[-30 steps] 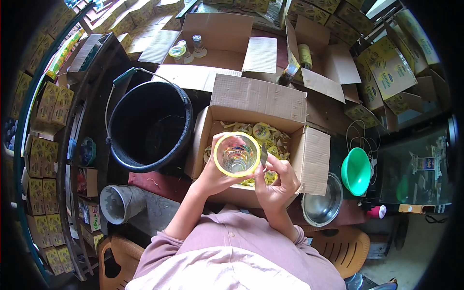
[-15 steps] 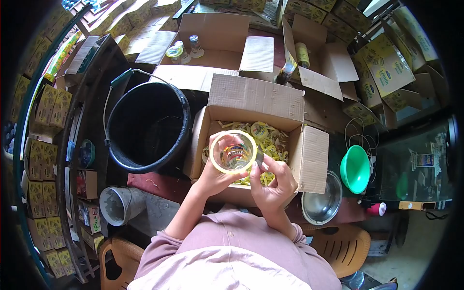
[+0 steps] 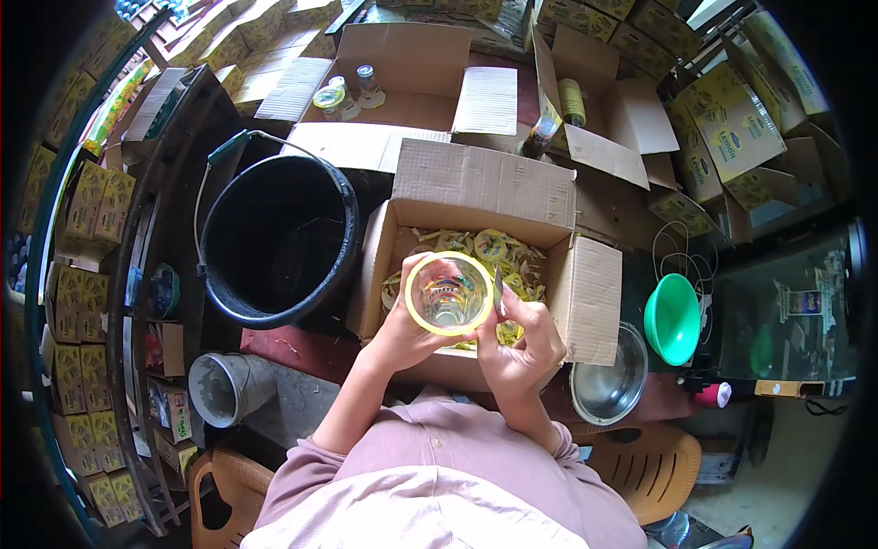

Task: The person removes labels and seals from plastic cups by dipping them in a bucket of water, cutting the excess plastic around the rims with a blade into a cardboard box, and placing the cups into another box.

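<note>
A clear cup with a yellow rim [image 3: 450, 316] is in my left hand [image 3: 401, 328], its open mouth facing up toward me. My fingers wrap round its left side and underside. Beside the cup's right rim, my right hand [image 3: 523, 346] pinches a small dark blade [image 3: 497, 287], which points up along the rim. Both hands are over an open cardboard box [image 3: 485, 188] that holds many yellow scraps [image 3: 523, 279] and a round printed lid [image 3: 491, 244].
A large black bucket [image 3: 279, 240] stands left of the box, with a grey bucket [image 3: 219, 389] below it. To the right are a steel bowl [image 3: 608, 380] and green bowls [image 3: 672, 320]. Behind, another open carton [image 3: 402, 69] holds small jars [image 3: 368, 82].
The cup has shifted slightly right and down and its mouth is tilted differently. The blade in my right hand now stands upright at the rim and shows more clearly.
</note>
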{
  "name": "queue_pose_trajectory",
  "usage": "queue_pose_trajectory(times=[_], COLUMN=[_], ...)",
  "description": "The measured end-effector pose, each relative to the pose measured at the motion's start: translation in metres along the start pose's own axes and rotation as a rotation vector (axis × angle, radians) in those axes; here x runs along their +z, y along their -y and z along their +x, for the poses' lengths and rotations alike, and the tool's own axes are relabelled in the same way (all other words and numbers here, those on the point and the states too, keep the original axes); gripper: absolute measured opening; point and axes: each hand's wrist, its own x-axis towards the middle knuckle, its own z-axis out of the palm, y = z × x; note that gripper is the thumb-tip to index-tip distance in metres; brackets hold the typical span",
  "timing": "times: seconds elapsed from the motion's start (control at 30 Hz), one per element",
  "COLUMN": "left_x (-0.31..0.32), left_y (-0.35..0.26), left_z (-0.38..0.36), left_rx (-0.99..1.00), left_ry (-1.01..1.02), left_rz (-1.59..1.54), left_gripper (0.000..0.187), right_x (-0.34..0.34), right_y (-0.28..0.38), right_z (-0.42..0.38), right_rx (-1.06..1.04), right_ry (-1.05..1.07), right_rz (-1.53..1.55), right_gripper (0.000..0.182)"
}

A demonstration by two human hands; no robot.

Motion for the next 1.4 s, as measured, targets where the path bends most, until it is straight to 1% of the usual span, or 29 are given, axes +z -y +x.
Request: queue_pose_trajectory(times=[0.1,0.2,0.3,0.4,0.43,0.53,0.63,0.83,0.93,1.03,1.17,1.27,1.4], left_x=[-0.003,-0.003,-0.005,-0.001,-0.001,-0.001,-0.003,-0.003,-0.003,-0.005,-0.007,-0.007,-0.008], left_y=[-0.005,-0.005,-0.003,-0.005,-0.006,-0.007,-0.002,-0.007,-0.009,-0.013,-0.016,-0.015,-0.018], left_z=[0.001,-0.001,-0.002,-0.002,-0.003,-0.002,-0.001,0.0,-0.001,0.002,0.002,0.001,0.003], left_rx=[0.057,0.054,0.017,-0.14,-0.133,-0.163,-0.096,-0.111,-0.113,-0.055,-0.036,-0.053,-0.07], left_ry=[0.03,0.051,0.114,0.115,0.132,0.135,0.162,0.136,0.108,0.112,0.138,0.15,0.158], left_rz=[0.161,0.187,0.054,-0.312,-0.345,-0.424,-0.347,-0.31,-0.209,-0.056,0.032,0.02,0.008], left_gripper=[0.083,0.084,0.086,0.082,0.076,0.075,0.075,0.073,0.073,0.072,0.07,0.069,0.068], right_x=[-0.001,-0.002,-0.002,-0.004,-0.004,-0.007,-0.006,-0.005,-0.006,-0.007,-0.007,-0.009,-0.012], right_y=[-0.002,-0.003,-0.005,-0.001,0.0,0.003,0.005,0.003,0.002,0.0,-0.002,-0.005,-0.006], right_z=[0.001,0.004,0.007,0.009,0.008,0.004,0.001,0.002,0.002,0.003,0.009,0.01,0.014], right_rx=[-0.01,-0.011,0.017,0.075,0.088,0.085,0.06,0.029,0.007,-0.028,-0.043,0.024,0.048], right_ry=[0.001,0.012,0.023,0.024,0.023,0.017,-0.001,-0.01,0.001,0.028,0.039,0.051,0.092], right_rz=[-0.018,0.009,0.071,0.116,0.128,0.134,0.122,0.082,0.045,0.003,-0.022,0.09,0.135], right_gripper=[0.036,0.037,0.035,0.032,0.031,0.029,0.029,0.031,0.034,0.036,0.036,0.036,0.038])
